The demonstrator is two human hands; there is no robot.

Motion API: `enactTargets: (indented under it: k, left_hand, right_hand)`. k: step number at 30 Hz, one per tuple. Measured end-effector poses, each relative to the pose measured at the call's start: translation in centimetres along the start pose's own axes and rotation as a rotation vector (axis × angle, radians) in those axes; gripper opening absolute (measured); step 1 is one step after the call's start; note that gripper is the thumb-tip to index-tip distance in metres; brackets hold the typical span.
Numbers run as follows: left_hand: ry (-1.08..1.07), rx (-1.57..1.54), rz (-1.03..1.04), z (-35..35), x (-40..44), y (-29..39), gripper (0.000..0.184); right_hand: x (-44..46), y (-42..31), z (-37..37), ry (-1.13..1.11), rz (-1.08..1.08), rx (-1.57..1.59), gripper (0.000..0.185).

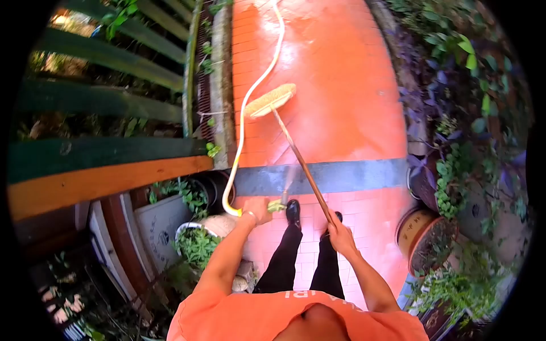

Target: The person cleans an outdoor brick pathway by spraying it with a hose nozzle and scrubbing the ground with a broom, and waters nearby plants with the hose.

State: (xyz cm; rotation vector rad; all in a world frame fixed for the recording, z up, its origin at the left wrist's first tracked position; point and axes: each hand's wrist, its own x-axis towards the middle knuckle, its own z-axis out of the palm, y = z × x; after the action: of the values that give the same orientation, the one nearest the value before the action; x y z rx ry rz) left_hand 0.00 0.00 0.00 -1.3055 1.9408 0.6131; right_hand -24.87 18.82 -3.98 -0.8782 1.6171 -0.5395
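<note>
My left hand (257, 209) is wrapped round the end of a pale yellow hose (242, 131), with a yellow-green and grey spray nozzle (277, 205) poking out to its right. A blurred whitish spray seems to leave the nozzle toward the grey strip. In my right hand (340, 234) is the wooden handle of a push broom (302, 160), gripped near its top end. The broom's wide head, with yellowish bristles, lies farther up the path on the wet, shiny orange paving (335, 102). My feet in black shoes stand on the pinkish tiles between both hands.
A grey strip (364, 174) crosses the path. Along the left run a green slatted fence (102, 105) and a concrete curb (222, 85). A white planter (196, 227) is by my left arm. On the right are a brown pot (412, 236) and purple-leaved plants (418, 91).
</note>
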Motion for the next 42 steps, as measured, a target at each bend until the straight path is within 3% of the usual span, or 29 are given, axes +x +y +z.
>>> enactTargets:
  k: [2, 3, 4, 7, 9, 10, 12, 14, 19, 22, 23, 24, 26, 27, 29, 30, 32, 33, 34, 35, 36, 37, 39, 42]
  left_hand:
    - [0.056, -0.052, -0.017, 0.5, 0.6, -0.5, 0.029]
    - [-0.027, -0.17, 0.178, 3.1, 1.7, 11.1, 0.028]
    - [-0.073, -0.218, 0.234, 4.1, 1.6, 13.6, 0.028]
    - [-0.069, -0.198, 0.31, 3.3, 3.2, 16.4, 0.027]
    - [-0.067, -0.138, 0.352, 2.4, 2.8, 18.2, 0.027]
    - [-0.012, -0.134, 0.419, 1.9, 2.2, 19.4, 0.027]
    - [0.02, -0.131, 0.488, 2.3, 1.6, 22.2, 0.026]
    - [0.035, -0.199, 0.447, 3.4, 1.7, 23.9, 0.025]
    - [0.056, -0.195, 0.497, 2.8, 1.0, 27.0, 0.024]
    - [0.124, -0.246, 0.419, 0.9, 0.7, 27.1, 0.023]
    - [0.128, -0.257, 0.423, 0.7, 0.7, 27.1, 0.023]
    - [0.097, -0.249, 0.415, 0.6, 0.5, 27.2, 0.023]
    - [0.045, -0.193, 0.395, 0.7, 0.2, 27.4, 0.023]
    - [0.052, -0.197, 0.398, 0.8, 0.2, 27.9, 0.023]
    - [0.044, -0.209, 0.492, 1.6, 0.0, 28.6, 0.023]
    - [0.096, -0.142, 0.545, 1.4, -0.2, 29.5, 0.023]
    - [0.075, -0.115, 0.519, 2.3, -0.2, 30.8, 0.021]
    - [0.063, -0.128, 0.522, 2.5, -0.8, 31.9, 0.02]
    - [0.044, -0.116, 0.525, 2.9, -1.1, 32.7, 0.02]
    - [0.04, -0.125, 0.541, 2.9, -1.0, 33.6, 0.02]
    - [0.052, -0.129, 0.548, 2.6, -0.4, 34.2, 0.019]
    - [0.064, -0.116, 0.544, 2.5, -0.2, 34.9, 0.019]
    - [0.104, -0.107, 0.507, 2.3, -0.3, 36.0, 0.018]
    - [0.142, -0.138, 0.491, 0.8, -0.3, 35.9, 0.018]
  right_hand:
    - [-7.4, 3.2, -2.0, 0.1, -0.029, 0.03, 0.051]
    - [-20.6, 6.7, -10.5, 0.298, 0.061, -0.136, 0.049]
    - [-28.0, 6.3, -12.1, 0.287, 0.266, -0.122, 0.05]
    - [-31.3, 4.4, -13.3, 0.355, 0.334, -0.183, 0.048]
    - [-28.2, 4.5, -14.2, 0.317, 0.795, 0.087, 0.047]
    - [-28.2, 9.3, -12.5, 0.368, 0.67, 0.166, 0.049]
    - [-25.8, 7.9, -13.3, 0.322, 0.723, 0.226, 0.048]
    - [-21.9, 16.3, -12.5, 0.453, 0.415, 0.097, 0.048]
    - [-8.4, 11.8, -26.4, 0.467, 0.403, 0.206, 0.043]
    - [-16.1, 16.7, -22.6, 0.55, 0.273, 0.204, 0.045]
    - [-21.2, 16.0, -20.9, 0.516, 0.365, 0.244, 0.045]
    - [-26.1, 20.5, -17.4, 0.608, 0.223, 0.221, 0.043]
    - [-33.6, 15.1, -15.4, 0.511, 0.592, 0.33, 0.043]
    - [-35.0, 16.6, -14.8, 0.493, 0.554, 0.309, 0.044]
    - [-32.0, 13.3, -18.6, 0.372, 0.812, 0.387, 0.045]
    - [-30.9, 16.5, -18.6, 0.369, 0.797, 0.393, 0.045]
    - [-30.0, 23.7, -17.8, 0.476, 0.423, 0.01, 0.047]
    - [-28.1, 21.2, -20.6, 0.419, 0.536, 0.211, 0.045]
    - [-24.9, 24.7, -21.4, 0.519, 0.355, 0.006, 0.044]
    - [-21.2, 20.5, -25.0, 0.503, 0.427, 0.065, 0.044]
    - [-16.3, 23.6, -26.6, 0.556, 0.226, 0.061, 0.046]
    - [-12.9, 20.7, -30.2, 0.455, 0.334, 0.169, 0.045]
    - [-9.1, 17.1, -35.0, 0.483, 0.353, 0.334, 0.043]
    - [-15.6, 21.1, -32.3, 0.482, 0.315, 0.311, 0.043]
